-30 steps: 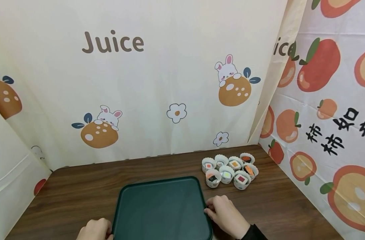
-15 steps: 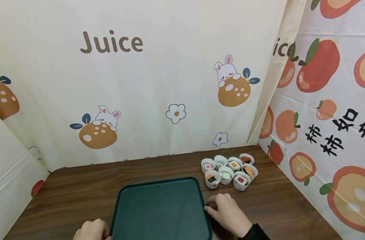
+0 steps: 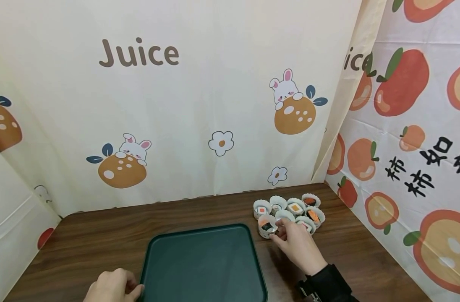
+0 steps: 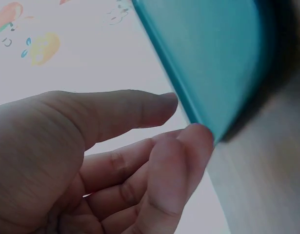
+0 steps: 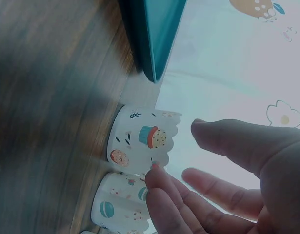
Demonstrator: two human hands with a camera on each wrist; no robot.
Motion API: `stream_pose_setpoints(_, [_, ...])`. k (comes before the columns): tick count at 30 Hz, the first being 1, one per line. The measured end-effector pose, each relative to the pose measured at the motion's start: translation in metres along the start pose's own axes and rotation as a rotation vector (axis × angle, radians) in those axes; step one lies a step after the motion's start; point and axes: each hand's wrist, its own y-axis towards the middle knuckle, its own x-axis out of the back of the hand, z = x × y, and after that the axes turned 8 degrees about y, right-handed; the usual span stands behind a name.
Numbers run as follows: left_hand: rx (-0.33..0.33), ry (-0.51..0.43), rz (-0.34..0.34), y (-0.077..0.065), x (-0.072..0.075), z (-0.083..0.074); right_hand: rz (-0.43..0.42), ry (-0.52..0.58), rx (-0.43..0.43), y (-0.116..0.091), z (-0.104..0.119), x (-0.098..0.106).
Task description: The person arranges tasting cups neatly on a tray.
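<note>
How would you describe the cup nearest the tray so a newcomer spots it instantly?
On the brown table, find the dark green tray, then the scalloped cups off its far right corner. Take the near-left cup: a black patch shows inside it, while the one just behind holds a white piece with an orange-red centre.

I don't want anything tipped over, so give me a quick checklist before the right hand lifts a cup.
1. Cups standing upright on the table: ok.
2. Right hand at the front cups: ok.
3. Cup gripped between thumb and fingers: not ok; the right wrist view shows them apart.
4. Left hand steadying the tray: cannot tell; it is at the left edge, but firm contact is unclear.
5. Whole tray visible in the head view: not ok; its near edge is cut off.
</note>
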Motion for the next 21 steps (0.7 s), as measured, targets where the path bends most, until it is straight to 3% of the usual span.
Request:
stream_pose_setpoints(7, [-0.048,-0.036,-0.052,0.003,0.01,-0.019,0.008,-0.036,-0.032,0.007,-0.001,-0.004])
stream_pose_setpoints(21, [-0.157,-0.049,-0.152,0.01,0.02,-0.054,-0.03,-0.143,0.037,0.01,-0.008,-0.014])
